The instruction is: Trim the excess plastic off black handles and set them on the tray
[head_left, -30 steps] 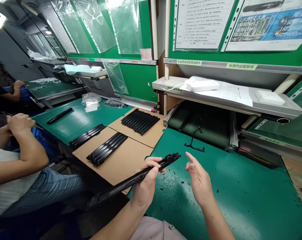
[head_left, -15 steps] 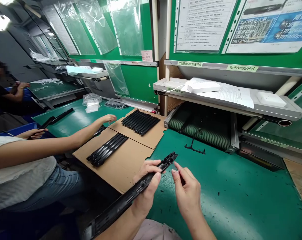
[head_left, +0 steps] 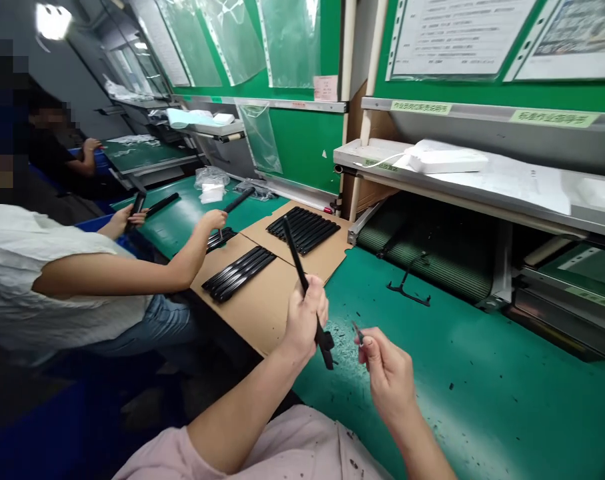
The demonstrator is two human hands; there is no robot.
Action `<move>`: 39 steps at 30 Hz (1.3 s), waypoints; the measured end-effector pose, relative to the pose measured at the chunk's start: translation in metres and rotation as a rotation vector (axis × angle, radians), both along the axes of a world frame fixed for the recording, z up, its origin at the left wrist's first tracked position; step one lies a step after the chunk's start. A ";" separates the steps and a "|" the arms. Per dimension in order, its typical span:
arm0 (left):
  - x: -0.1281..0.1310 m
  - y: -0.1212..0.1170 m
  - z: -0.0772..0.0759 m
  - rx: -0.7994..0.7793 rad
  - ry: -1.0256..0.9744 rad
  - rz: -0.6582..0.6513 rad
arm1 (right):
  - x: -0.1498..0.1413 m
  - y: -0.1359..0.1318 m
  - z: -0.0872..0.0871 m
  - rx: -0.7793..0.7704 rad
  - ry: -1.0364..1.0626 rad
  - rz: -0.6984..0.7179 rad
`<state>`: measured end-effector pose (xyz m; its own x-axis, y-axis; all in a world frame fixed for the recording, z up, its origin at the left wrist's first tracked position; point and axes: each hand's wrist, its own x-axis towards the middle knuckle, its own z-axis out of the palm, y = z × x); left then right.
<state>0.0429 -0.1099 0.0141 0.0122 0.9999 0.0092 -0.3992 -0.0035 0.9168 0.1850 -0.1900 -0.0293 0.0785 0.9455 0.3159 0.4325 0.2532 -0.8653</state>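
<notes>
My left hand [head_left: 305, 320] grips a long black plastic bar [head_left: 296, 257] near its lower end, holding it almost upright with a wider, notched end below my fist. My right hand [head_left: 387, 377] is close beside it, its thumb and fingertips pinching a small dark sliver [head_left: 357, 332], too small to identify. Both hands are above a green bench mat [head_left: 462, 407] strewn with black crumbs. To the left, two rows of similar black bars [head_left: 303, 230] [head_left: 238, 273] lie on brown cardboard sheets [head_left: 262, 313].
A co-worker's arm [head_left: 132, 275] reaches across at left, with a black bar [head_left: 239, 199] by that hand. A shelf [head_left: 462, 180] with papers and a white box [head_left: 447, 160] runs overhead at right. A black forked piece [head_left: 407, 287] lies on the mat before a ribbed green belt [head_left: 427, 257].
My left hand has turned the bar from slanting across me to nearly upright. My right hand now pinches a sliver. The co-worker's hand has taken up a bar, and my view has swung right.
</notes>
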 end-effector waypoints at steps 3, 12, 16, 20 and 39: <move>0.002 0.004 -0.001 -0.129 -0.094 -0.087 | -0.016 -0.007 -0.006 0.064 -0.181 0.016; 0.000 0.001 -0.007 -0.292 -0.106 -0.174 | -0.024 0.005 0.006 0.178 -0.498 0.082; -0.002 0.001 -0.005 -0.335 -0.143 -0.224 | -0.027 0.006 0.006 0.185 -0.559 0.102; 0.000 0.001 -0.004 -0.381 -0.167 -0.247 | -0.029 0.000 0.006 0.211 -0.580 0.117; 0.007 0.004 -0.008 -0.369 -0.172 -0.285 | -0.021 -0.014 -0.007 0.190 0.002 -0.050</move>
<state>0.0498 -0.1055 0.0062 0.3150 0.8938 -0.3192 -0.4830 0.4405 0.7568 0.1641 -0.2039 -0.0366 0.1250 0.8640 0.4878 0.4469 0.3899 -0.8051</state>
